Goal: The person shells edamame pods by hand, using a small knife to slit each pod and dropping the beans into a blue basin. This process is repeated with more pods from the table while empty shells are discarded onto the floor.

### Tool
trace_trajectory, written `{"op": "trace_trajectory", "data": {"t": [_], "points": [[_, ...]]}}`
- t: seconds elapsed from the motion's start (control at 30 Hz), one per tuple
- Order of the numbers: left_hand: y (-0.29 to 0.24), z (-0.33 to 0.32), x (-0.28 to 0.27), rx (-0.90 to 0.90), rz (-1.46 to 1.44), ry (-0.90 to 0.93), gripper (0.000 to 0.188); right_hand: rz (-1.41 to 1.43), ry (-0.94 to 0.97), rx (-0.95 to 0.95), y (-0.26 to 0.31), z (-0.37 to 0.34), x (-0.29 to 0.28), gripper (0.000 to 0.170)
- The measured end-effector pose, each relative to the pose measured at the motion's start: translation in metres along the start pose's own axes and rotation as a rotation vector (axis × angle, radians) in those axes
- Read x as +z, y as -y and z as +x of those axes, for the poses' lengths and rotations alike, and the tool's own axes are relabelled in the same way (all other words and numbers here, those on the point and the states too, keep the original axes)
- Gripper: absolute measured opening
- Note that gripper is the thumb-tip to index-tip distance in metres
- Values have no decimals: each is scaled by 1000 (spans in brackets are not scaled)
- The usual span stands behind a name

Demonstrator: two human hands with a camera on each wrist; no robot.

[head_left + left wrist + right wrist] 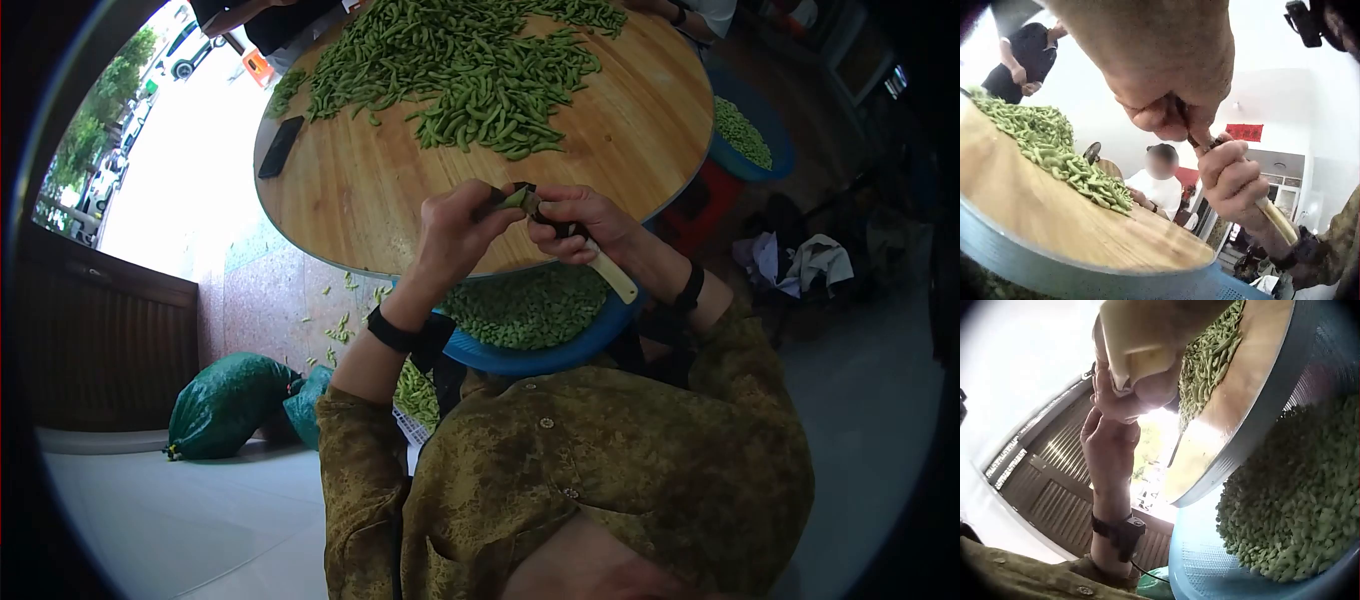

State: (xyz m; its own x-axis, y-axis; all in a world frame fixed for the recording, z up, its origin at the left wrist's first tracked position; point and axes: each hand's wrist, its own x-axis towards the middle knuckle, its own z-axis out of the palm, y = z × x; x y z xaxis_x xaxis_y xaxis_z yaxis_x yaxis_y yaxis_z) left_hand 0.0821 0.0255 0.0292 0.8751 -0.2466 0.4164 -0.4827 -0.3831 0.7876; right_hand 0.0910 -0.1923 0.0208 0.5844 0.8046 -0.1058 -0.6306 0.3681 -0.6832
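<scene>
Both hands meet over the near edge of the round wooden table (640, 130). My right hand (590, 222) grips a tool with a long cream handle (612, 274), which sticks out below the fist toward the lower right. Between the two hands the tool's front end is mostly covered by fingers. My left hand (458, 228) pinches a dark strip with a green patch (515, 198) against that end; I cannot tell what the strip is. In the left wrist view the handle (1279, 222) slants down from the curled right fingers. A big heap of green bean pods (490, 90) lies beyond the hands.
Below the table edge a blue basin (490, 360) holds shelled green beans (1291, 519). Another blue basin (778, 168) of beans stands at right. A black phone-like slab (280, 147) lies on the table's left. Green sacks (232, 402) sit on the floor; other people are across the table.
</scene>
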Motion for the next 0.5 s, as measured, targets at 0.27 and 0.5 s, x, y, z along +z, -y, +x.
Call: {"op": "trace_trajectory", "data": {"t": [0.27, 0.5], "points": [[-2, 0, 6, -328, -501, 1, 15, -93, -68, -65, -5, -1, 7, 32], [0, 1, 15, -418, -684, 30, 23, -249, -163, -102, -7, -6, 8, 17]]}}
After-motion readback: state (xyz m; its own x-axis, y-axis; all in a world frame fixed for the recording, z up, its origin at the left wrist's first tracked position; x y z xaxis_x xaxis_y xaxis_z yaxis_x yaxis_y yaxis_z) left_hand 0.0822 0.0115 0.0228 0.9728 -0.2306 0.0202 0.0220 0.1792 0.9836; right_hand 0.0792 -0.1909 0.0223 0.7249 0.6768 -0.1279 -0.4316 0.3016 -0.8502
